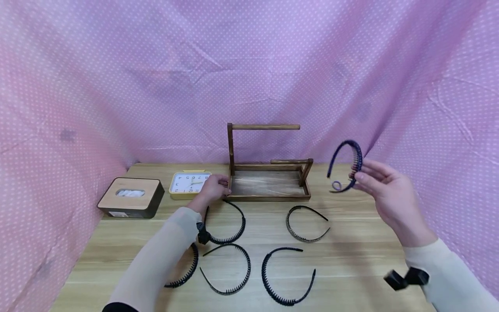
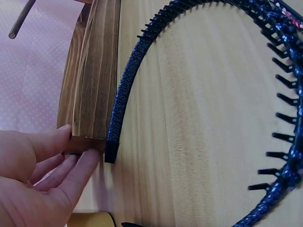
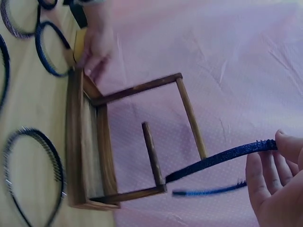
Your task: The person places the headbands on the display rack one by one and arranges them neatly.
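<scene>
My right hand (image 1: 397,199) pinches a dark blue toothed headband (image 1: 358,160) between thumb and fingers, raised to the right of the wooden rack (image 1: 269,198). That rack has a shallow tray base, a tall bar at the left and a lower bar at the right; no headband hangs on either. In the right wrist view the headband (image 3: 222,157) points toward the bars. At the rack's left end, my left hand (image 1: 213,188) holds the corner; the left wrist view shows thumb and fingertips against its wood (image 2: 90,144). A dark glittery headband (image 1: 243,223) lies right by this corner.
More headbands lie on the table: a thin one (image 1: 289,221) in front of the rack, others (image 1: 265,277) (image 1: 249,266) nearer, and one (image 1: 195,260) partly behind my left sleeve. A yellow clock (image 1: 183,184) and a tissue box (image 1: 150,186) stand left. Pink dotted cloth (image 1: 249,65) hangs behind.
</scene>
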Available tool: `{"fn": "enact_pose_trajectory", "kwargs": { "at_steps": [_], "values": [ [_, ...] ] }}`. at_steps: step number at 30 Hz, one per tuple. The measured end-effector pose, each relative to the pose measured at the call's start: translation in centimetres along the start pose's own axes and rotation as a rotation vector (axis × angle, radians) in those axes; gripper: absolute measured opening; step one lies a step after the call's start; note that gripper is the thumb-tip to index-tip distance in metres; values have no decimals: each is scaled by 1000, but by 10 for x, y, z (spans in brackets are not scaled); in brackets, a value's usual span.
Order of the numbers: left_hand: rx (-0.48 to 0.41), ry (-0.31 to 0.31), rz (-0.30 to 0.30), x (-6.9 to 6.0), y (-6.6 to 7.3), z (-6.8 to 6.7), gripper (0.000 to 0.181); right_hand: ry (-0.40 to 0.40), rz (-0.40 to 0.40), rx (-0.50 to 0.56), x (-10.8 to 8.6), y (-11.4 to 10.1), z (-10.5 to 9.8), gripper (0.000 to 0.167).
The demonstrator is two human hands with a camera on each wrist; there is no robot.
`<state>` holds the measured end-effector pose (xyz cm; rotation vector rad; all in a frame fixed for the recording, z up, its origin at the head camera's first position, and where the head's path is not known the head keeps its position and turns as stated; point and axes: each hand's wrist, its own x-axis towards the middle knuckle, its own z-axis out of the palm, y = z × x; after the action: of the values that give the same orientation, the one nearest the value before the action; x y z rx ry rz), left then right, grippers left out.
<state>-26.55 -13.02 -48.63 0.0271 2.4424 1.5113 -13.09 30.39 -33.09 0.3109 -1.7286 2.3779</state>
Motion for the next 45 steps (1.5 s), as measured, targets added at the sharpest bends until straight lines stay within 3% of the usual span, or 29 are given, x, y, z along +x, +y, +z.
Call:
{"fn": "enact_pose_trajectory", "kwargs": {
  "at_steps": [5, 12, 23, 32, 45],
  "values": [
    [-90, 2, -2, -2, -4, 1, 51, 54, -40, -82, 31, 6, 14, 32],
    [-57, 30, 39, -6, -4, 5, 48, 77, -29, -196, 72, 21, 30, 43],
    [-31, 28, -2, -7, -1, 7, 51, 69, 23, -341, 114, 41, 58, 46],
    [-26, 37, 3, -4, -3, 8, 51, 2, 79, -352, 131, 60, 97, 45],
    [-14, 51, -4, -9, 2, 8, 52, -68, 108, -412, 138, 101, 166, 41]
  ]
}}
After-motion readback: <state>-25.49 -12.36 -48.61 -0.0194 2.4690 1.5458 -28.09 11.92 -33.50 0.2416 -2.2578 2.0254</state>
